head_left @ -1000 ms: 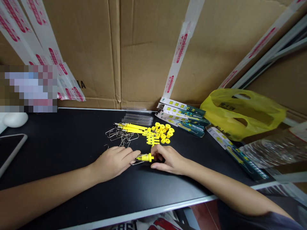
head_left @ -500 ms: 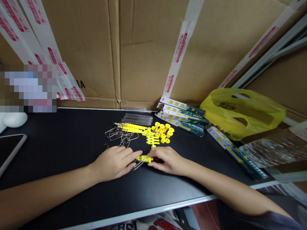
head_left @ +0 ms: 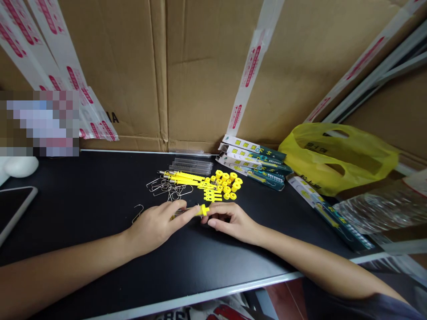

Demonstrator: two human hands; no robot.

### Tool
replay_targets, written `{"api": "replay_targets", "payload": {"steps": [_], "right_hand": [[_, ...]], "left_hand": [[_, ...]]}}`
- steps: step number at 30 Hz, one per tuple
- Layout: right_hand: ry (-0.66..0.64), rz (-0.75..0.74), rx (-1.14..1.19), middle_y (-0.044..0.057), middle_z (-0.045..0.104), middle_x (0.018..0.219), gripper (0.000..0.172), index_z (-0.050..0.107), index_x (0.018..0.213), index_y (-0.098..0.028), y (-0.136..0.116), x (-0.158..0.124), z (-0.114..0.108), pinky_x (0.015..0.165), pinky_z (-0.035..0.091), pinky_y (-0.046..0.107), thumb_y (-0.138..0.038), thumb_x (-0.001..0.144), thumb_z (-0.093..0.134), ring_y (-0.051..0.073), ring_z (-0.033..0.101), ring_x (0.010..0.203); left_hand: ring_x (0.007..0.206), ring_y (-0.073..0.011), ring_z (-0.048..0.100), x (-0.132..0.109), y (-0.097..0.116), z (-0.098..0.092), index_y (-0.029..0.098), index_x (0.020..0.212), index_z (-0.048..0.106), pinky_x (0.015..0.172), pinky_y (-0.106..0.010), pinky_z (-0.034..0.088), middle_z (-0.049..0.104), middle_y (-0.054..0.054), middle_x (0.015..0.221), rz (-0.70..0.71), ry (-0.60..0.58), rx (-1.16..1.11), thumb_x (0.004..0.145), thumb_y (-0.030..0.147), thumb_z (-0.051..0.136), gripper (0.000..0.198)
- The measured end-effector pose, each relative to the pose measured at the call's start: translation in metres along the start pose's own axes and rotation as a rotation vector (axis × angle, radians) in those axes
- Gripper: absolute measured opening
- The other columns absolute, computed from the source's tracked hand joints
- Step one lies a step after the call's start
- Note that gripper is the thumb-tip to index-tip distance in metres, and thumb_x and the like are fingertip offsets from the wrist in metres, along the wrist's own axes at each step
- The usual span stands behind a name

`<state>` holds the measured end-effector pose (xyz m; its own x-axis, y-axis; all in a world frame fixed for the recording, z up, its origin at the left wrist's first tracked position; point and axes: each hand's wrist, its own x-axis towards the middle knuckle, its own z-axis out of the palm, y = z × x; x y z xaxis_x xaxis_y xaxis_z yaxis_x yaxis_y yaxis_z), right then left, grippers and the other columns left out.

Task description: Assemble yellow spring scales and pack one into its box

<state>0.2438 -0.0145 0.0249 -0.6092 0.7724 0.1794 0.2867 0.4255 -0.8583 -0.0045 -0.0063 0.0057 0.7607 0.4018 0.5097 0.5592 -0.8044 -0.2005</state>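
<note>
My left hand (head_left: 158,224) is closed around a tube spring scale, its body mostly hidden under the fingers. The scale's yellow end cap (head_left: 203,210) sticks out to the right, and a thin wire hook (head_left: 137,213) shows past the hand's left side. My right hand (head_left: 230,220) has its bent fingertips at the cap, at what looks like a small metal wire there, partly hidden. Just behind lie bent wire hooks (head_left: 171,191), yellow rods with metal springs (head_left: 183,177), small flat yellow pieces (head_left: 212,195) and yellow caps (head_left: 228,182).
Clear plastic tubes (head_left: 191,165) lie at the back. Several printed boxes (head_left: 253,160) stack right of them, and another box (head_left: 330,213) lies nearer. A yellow plastic bag (head_left: 336,155) and clear plastic wrap (head_left: 383,206) stand far right. A phone (head_left: 15,206) rests at the left edge.
The spring scale has turned and its cap has risen slightly. The metal wire that slanted down in front of it is now mostly hidden. The right hand's thumb and fingers have shifted at the cap.
</note>
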Motion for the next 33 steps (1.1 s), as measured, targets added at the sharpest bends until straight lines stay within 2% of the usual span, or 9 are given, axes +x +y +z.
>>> {"api": "replay_targets", "payload": {"steps": [4, 6, 9, 12, 15, 19, 21, 26, 33], "right_hand": [[-0.139, 0.058, 0.298, -0.001, 0.054, 0.076, 0.029, 0.055, 0.107, -0.016, -0.001, -0.002, 0.007, 0.045, 0.042, 0.014, -0.035, 0.086, 0.058, 0.005, 0.053, 0.056], [-0.144, 0.108, 0.384, -0.004, 0.050, 0.070, 0.032, 0.050, 0.108, -0.017, 0.001, -0.004, 0.012, 0.041, 0.040, 0.012, -0.037, 0.086, 0.059, 0.006, 0.053, 0.055], [-0.110, 0.139, 0.382, 0.000, 0.059, 0.076, 0.027, 0.048, 0.099, -0.016, 0.004, -0.005, 0.015, 0.039, 0.040, 0.013, -0.039, 0.087, 0.057, 0.005, 0.053, 0.052], [-0.013, 0.014, 0.103, 0.004, 0.067, 0.078, 0.019, 0.054, 0.093, -0.015, 0.006, -0.006, 0.015, 0.049, 0.046, 0.017, -0.033, 0.093, 0.049, 0.007, 0.056, 0.053], [0.068, -0.245, -0.350, 0.004, 0.069, 0.075, 0.016, 0.060, 0.095, -0.015, 0.005, -0.007, 0.013, 0.060, 0.048, 0.021, -0.025, 0.094, 0.047, 0.011, 0.062, 0.062], [0.034, -0.497, -0.801, 0.004, 0.065, 0.067, 0.020, 0.061, 0.088, -0.015, 0.003, -0.006, 0.012, 0.054, 0.041, 0.023, -0.021, 0.095, 0.043, 0.012, 0.059, 0.058], [0.035, -0.540, -0.883, 0.003, 0.063, 0.064, 0.021, 0.061, 0.086, -0.014, 0.002, -0.006, 0.012, 0.052, 0.039, 0.024, -0.020, 0.095, 0.043, 0.012, 0.057, 0.055], [0.090, -0.615, -0.936, -0.001, 0.059, 0.058, 0.015, 0.062, 0.093, -0.014, 0.006, -0.006, 0.014, 0.050, 0.034, 0.026, -0.018, 0.094, 0.047, 0.011, 0.052, 0.051], [0.057, -0.676, -0.997, 0.000, 0.060, 0.061, 0.016, 0.059, 0.103, -0.012, 0.008, -0.004, 0.008, 0.051, 0.036, 0.026, -0.017, 0.093, 0.049, 0.011, 0.052, 0.053]], "left_hand": [[0.084, -0.0153, 0.062, 0.002, 0.000, -0.003, 0.020, 0.135, 0.037, 0.067, -0.024, 0.053, 0.060, -0.008, 0.108, 0.006, 0.016, -0.010, 0.090, 0.008, 0.039, 0.047], [0.085, -0.0154, 0.062, 0.002, 0.001, -0.004, 0.021, 0.135, 0.037, 0.068, -0.023, 0.052, 0.060, -0.008, 0.107, 0.024, 0.021, -0.004, 0.090, 0.008, 0.039, 0.047], [0.085, -0.0157, 0.062, 0.002, 0.002, -0.004, 0.023, 0.136, 0.037, 0.067, -0.024, 0.052, 0.061, -0.007, 0.106, 0.056, 0.013, 0.000, 0.090, 0.007, 0.037, 0.049], [0.086, -0.0162, 0.062, 0.003, 0.002, -0.003, 0.019, 0.134, 0.040, 0.069, -0.025, 0.052, 0.061, -0.008, 0.105, 0.035, 0.032, -0.027, 0.090, 0.010, 0.040, 0.045], [0.088, -0.0169, 0.061, 0.004, 0.002, -0.003, 0.016, 0.134, 0.039, 0.075, -0.028, 0.052, 0.061, -0.008, 0.105, 0.009, 0.044, -0.049, 0.090, 0.012, 0.040, 0.044], [0.083, -0.0155, 0.059, 0.004, 0.001, -0.004, 0.026, 0.139, 0.032, 0.072, -0.026, 0.050, 0.060, -0.005, 0.103, 0.124, -0.040, -0.022, 0.092, 0.013, 0.037, 0.049], [0.078, -0.0149, 0.058, 0.003, 0.001, -0.006, 0.027, 0.141, 0.029, 0.067, -0.025, 0.048, 0.060, -0.005, 0.099, 0.154, -0.093, 0.008, 0.092, 0.013, 0.036, 0.051], [0.072, -0.0144, 0.057, 0.005, 0.006, -0.010, 0.021, 0.145, 0.020, 0.060, -0.024, 0.045, 0.058, -0.003, 0.089, 0.093, -0.162, 0.053, 0.092, 0.011, 0.036, 0.057], [0.067, -0.0138, 0.055, 0.005, 0.006, -0.008, 0.021, 0.147, 0.014, 0.054, -0.025, 0.042, 0.056, -0.001, 0.084, 0.067, -0.252, 0.078, 0.090, 0.011, 0.041, 0.063]]}}
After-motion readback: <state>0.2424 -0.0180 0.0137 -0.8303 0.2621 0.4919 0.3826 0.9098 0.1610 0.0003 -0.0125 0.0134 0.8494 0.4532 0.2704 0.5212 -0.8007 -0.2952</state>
